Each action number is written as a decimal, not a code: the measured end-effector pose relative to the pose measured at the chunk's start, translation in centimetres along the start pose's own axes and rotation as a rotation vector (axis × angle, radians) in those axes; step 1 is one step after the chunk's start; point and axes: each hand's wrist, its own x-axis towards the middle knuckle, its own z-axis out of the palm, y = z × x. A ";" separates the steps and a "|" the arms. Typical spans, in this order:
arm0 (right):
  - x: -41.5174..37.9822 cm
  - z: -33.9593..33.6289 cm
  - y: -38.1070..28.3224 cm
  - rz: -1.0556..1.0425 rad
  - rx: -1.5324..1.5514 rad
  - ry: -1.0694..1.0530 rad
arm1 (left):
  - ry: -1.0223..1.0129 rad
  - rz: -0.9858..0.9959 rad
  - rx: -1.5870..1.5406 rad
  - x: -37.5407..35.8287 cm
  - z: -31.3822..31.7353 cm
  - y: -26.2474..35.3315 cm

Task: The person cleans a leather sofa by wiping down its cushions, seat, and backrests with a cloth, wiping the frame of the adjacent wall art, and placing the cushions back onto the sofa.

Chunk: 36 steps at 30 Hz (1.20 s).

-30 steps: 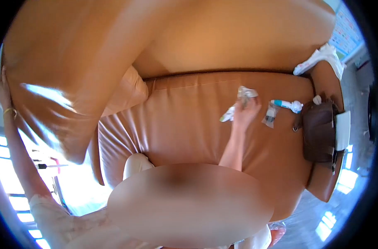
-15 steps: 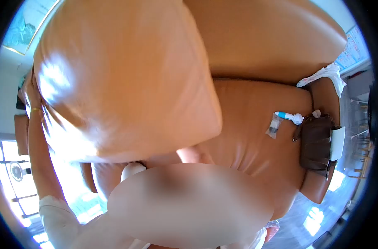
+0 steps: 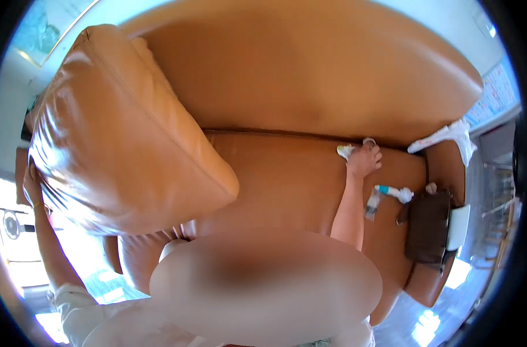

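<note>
My left hand (image 3: 30, 182) grips the lower left edge of a large tan leather cushion (image 3: 130, 139), which is tilted up on the left part of the sofa. My right hand (image 3: 365, 161) is closed around a crumpled whitish cloth (image 3: 345, 151), near the seam between the sofa seat (image 3: 286, 179) and the backrest (image 3: 321, 69). Below it on the seat lie a white and teal tube (image 3: 393, 191) and a small clear packet (image 3: 372, 205).
A dark brown bag (image 3: 428, 228) rests against the right armrest (image 3: 425, 284), with a white flat item (image 3: 458, 227) behind it. Another white cloth (image 3: 445, 139) hangs over the armrest's back corner. A fan (image 3: 11, 225) shows at the far left.
The cushion has moved left and down, uncovering more seat and backrest. My right hand, mostly hidden before, now reaches to the back of the seat with the cloth.
</note>
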 end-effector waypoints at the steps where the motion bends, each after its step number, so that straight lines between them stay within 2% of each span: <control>1: -0.4 0.6 -0.2 -0.024 0.005 0.045 | 0.075 0.045 0.056 0.4 0.1 -1.6; 2: -0.5 1.0 -0.7 -0.045 0.008 0.092 | 0.046 -0.030 0.051 0.8 -0.1 -2.6; 5: -2.0 -2.3 -5.5 -0.006 0.100 -0.128 | 0.113 -0.055 0.037 2.9 0.9 -8.6; 7: -4.9 -2.4 -10.5 -0.156 0.099 -0.163 | 0.177 -0.067 -0.035 3.6 1.8 -10.1; 9: -8.9 -4.3 -15.9 -0.260 0.028 -0.210 | -0.022 0.000 -0.173 7.2 4.9 -12.8; 11: -12.5 -2.9 -20.1 -0.419 0.085 -0.364 | -0.059 0.056 -0.131 9.4 7.5 -9.0; 12: -14.4 -3.4 -21.9 -0.528 0.254 -0.371 | -0.262 0.011 -0.100 11.5 6.4 -5.3; 13: -16.2 -3.8 -23.4 -0.633 0.424 -0.380 | 0.190 -0.049 -0.548 9.5 6.9 1.2; 14: -17.7 -2.8 -24.8 -0.736 0.539 -0.353 | 0.271 -0.150 -0.434 6.7 3.5 11.5; 15: -18.4 -1.7 -25.7 -0.837 0.655 -0.322 | 0.404 -0.052 -0.422 5.2 2.5 15.7; 16: -18.0 -1.5 -25.8 -0.912 0.740 -0.384 | 0.474 -0.024 -0.455 3.3 0.9 20.8; 18: -15.4 -0.5 -25.6 -1.073 0.895 -0.519 | 0.468 0.048 -0.817 1.4 1.3 25.3; 19: -12.8 0.3 -26.4 -1.018 1.144 -0.435 | 0.469 0.109 -0.780 1.6 2.9 24.6; 20: -9.4 -3.6 -27.0 -1.042 1.125 -0.195 | 0.461 0.167 -0.734 1.6 4.4 23.7; 21: -5.6 -10.6 -27.0 -1.123 0.967 0.246 | 0.438 0.162 -0.610 1.8 4.7 23.5; 22: -2.7 -15.5 -28.0 -1.128 0.872 0.638 | 0.550 0.557 0.045 3.5 5.3 19.1; 23: -0.6 -18.5 -30.8 -1.112 0.871 0.816 | 0.566 0.575 0.082 3.2 5.3 19.3; 25: 0.8 -18.7 -37.5 -1.127 0.883 0.944 | 0.588 0.613 0.104 3.5 6.2 19.7; 27: -1.9 -15.3 -40.9 -1.203 0.985 0.771 | 0.566 0.566 0.010 4.3 8.8 18.5; 28: -5.3 -11.2 -41.3 -1.199 1.173 0.603 | 0.561 0.555 -0.001 4.1 9.2 18.9; 29: -8.3 -6.2 -41.1 -1.334 0.920 0.245 | 0.563 0.545 0.001 3.9 9.4 19.2; 30: -11.5 -2.9 -39.8 -1.422 0.484 -0.282 | 0.573 0.541 0.000 3.8 9.5 19.6; 31: -13.5 0.8 -36.8 -1.506 0.650 0.129 | 0.578 0.536 -0.003 3.6 9.5 19.8; 33: -14.5 4.1 -32.7 -1.643 0.636 -0.073 | 0.579 0.523 -0.008 2.4 9.7 20.1; 36: -8.9 1.5 -30.7 -2.196 -0.066 0.176 | 0.567 0.516 -0.020 2.6 10.0 19.8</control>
